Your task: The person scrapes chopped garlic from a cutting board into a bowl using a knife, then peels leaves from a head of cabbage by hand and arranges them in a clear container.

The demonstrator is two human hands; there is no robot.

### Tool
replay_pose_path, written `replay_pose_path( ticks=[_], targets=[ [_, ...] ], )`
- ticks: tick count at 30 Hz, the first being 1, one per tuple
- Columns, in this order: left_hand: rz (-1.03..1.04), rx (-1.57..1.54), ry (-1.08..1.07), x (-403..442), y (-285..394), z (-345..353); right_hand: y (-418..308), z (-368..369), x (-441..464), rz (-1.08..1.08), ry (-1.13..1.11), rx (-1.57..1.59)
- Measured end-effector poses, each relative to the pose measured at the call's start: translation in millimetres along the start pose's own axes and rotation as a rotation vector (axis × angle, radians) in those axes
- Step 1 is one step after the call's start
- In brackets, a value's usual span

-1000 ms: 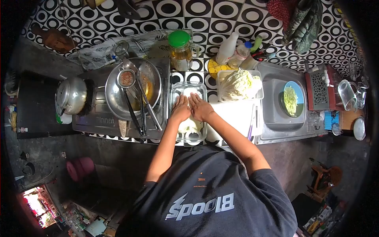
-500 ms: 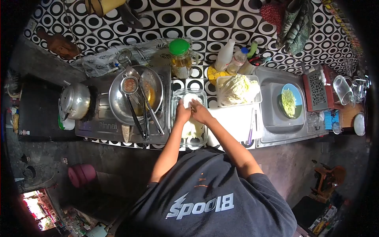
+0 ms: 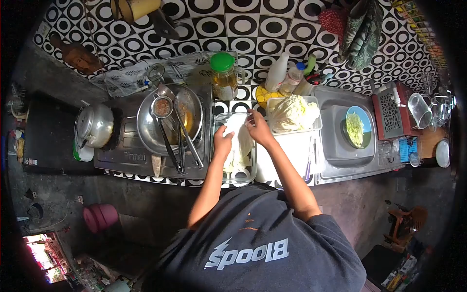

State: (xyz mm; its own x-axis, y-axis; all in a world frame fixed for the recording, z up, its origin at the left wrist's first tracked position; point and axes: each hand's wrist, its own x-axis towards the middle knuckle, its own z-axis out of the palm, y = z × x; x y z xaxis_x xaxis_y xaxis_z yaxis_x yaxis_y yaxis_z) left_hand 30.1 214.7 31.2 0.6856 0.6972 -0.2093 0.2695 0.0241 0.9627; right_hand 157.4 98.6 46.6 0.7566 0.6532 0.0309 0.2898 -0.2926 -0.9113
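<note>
A rectangular clear glass dish (image 3: 240, 181) stands on the tiled counter in front of me. Inside it lies a pale, leaf-like piece (image 3: 237, 152), washed out by bright light at its far end. My left hand (image 3: 223, 140) is closed at the left side of this pale piece. My right hand (image 3: 258, 127) is at the dish's far right, with fingers bent and pressed together; what they pinch is too bright and small to tell. Beside the dish on the right, a cabbage (image 3: 294, 114) rests in a clear container above a white board (image 3: 282, 158).
On the stove at left are a wok (image 3: 144, 127) with a strainer and tongs, and a kettle (image 3: 95, 125). A green-lidded jar (image 3: 224, 80) and bottles (image 3: 277, 73) stand behind. A purple-handled knife (image 3: 308, 168) lies on the board; shredded greens (image 3: 355, 130) fill a bowl at the sink.
My hands were flat together over the dish, then drew together at its far end. Now they are apart, the left nearer me and the right farther right. The view has shifted slightly.
</note>
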Motion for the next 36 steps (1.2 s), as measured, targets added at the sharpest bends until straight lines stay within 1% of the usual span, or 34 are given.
replay_pose_path(
  ticks=[2,5,8,10,11,13,14,17,20,23,24,27,30,33,36],
  targets=[
    [0.003,-0.042,-0.016,-4,4,-3,-11,-6,-3,0.016,0.009,0.019],
    [0.022,-0.139,-0.043,-5,4,-6,-27,-13,-8,0.038,-0.046,-0.049],
    [0.049,-0.228,-0.075,-5,5,-7,-23,-15,-11,-0.232,-0.025,-0.164],
    [0.057,-0.262,-0.064,-11,17,-9,-23,-19,-10,-0.089,-0.180,-0.137],
    [0.028,-0.278,-0.061,-10,18,-9,-23,-19,-10,-0.017,-0.255,-0.124],
    [-0.028,-0.313,-0.059,-9,21,-10,-25,-13,-12,0.046,-0.187,-0.030],
    [-0.058,-0.388,-0.088,-9,23,-11,-26,-10,-11,0.076,-0.153,0.017],
    [-0.224,-0.400,-0.145,-3,26,-16,1,6,-5,0.307,-0.195,0.211],
    [-0.310,-0.222,-0.035,7,12,-11,-9,5,-4,0.534,-0.257,0.197],
    [-0.217,-0.029,0.162,24,-60,9,68,42,-4,0.536,-0.193,0.240],
    [-0.205,-0.035,0.186,22,-63,10,62,41,-7,0.537,-0.161,0.160],
    [-0.262,0.024,0.112,23,-71,6,16,23,-19,0.503,-0.199,0.114],
    [-0.100,0.291,0.089,32,-91,8,44,32,-15,0.236,-0.253,-0.248],
    [-0.146,0.544,-0.010,39,-85,6,54,38,-6,0.304,-0.306,-0.346],
    [-0.155,0.594,-0.024,39,-64,6,65,48,4,0.257,-0.247,-0.374]
  ],
)
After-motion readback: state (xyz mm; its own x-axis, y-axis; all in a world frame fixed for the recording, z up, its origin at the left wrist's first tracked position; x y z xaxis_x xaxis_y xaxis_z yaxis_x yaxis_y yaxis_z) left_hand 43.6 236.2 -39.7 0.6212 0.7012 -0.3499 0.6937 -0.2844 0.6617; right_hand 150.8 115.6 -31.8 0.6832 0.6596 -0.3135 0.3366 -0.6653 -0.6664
